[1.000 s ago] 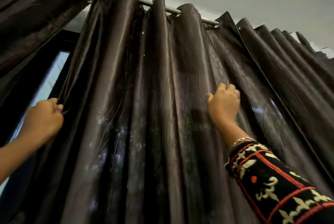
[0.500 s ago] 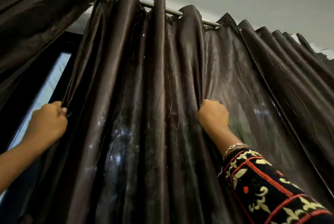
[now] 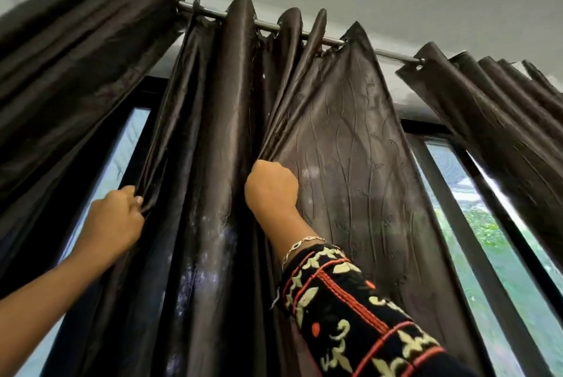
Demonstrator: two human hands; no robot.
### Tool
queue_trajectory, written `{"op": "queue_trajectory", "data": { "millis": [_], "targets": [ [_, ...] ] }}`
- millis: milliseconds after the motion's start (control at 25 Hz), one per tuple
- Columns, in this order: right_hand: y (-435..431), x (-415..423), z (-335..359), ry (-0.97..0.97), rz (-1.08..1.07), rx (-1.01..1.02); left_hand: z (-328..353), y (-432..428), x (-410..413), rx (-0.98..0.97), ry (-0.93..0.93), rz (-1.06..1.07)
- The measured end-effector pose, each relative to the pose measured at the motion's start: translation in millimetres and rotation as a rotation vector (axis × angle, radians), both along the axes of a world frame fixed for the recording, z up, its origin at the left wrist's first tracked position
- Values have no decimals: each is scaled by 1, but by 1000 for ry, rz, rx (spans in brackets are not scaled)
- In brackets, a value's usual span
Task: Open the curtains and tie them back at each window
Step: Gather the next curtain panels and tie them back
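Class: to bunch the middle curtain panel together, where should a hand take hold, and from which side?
Probably its free right edge, approached from the uncovered window on the right: the middle curtain panel hangs flat and unpleated there, while left of the right hand the folds are already gathered.

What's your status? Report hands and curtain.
Left hand grips curtain edge. Right hand grips a fold. Curtain bunched on rod, untied. Nothing in the way.

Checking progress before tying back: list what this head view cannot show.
Head view:
- Bottom of the curtain and any tie-back: cut off by the lower edge.
- Fingers of the right hand: curled out of sight behind its knuckles.
- Ends of the rod: covered by bunched side panels.
- Top-left corner: blurred.
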State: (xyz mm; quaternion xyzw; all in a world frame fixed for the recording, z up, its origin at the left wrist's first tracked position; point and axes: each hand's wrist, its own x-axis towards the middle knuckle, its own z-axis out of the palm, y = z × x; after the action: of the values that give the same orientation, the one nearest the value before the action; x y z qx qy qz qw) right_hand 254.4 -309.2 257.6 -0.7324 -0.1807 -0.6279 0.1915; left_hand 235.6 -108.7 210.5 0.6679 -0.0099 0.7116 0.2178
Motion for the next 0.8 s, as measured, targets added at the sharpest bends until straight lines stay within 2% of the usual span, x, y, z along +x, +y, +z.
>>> {"op": "queue_trajectory", "data": {
  "millis": [120, 240, 280, 440, 520, 600, 640, 680, 800],
  "targets": [
    [-21, 1, -1, 1, 66, 31, 4, 0, 0, 4, -2, 5],
    [-63, 10, -4, 19, 201, 333, 6, 1, 3, 3, -9, 23],
    [-82, 14, -5, -12, 186, 422, 6, 2, 5, -3, -11, 24],
    [-176, 36, -14, -161, -114, 623, 5, 8, 13, -18, -17, 3],
    [-219, 48, -21, -29, -132, 754, 4, 6, 15, -17, -14, -1],
    [-248, 56, -28, 196, 127, 861, 4, 3, 17, -17, -31, -3],
    [-253, 57, -30, 275, 302, 864, 4, 1, 17, -18, -37, -2],
    [-253, 56, -33, 319, 386, 839, 4, -1, 16, -13, -40, 2],
    [-223, 50, -34, 210, 240, 678, 3, -1, 13, 2, -50, 5]
  ]
}}
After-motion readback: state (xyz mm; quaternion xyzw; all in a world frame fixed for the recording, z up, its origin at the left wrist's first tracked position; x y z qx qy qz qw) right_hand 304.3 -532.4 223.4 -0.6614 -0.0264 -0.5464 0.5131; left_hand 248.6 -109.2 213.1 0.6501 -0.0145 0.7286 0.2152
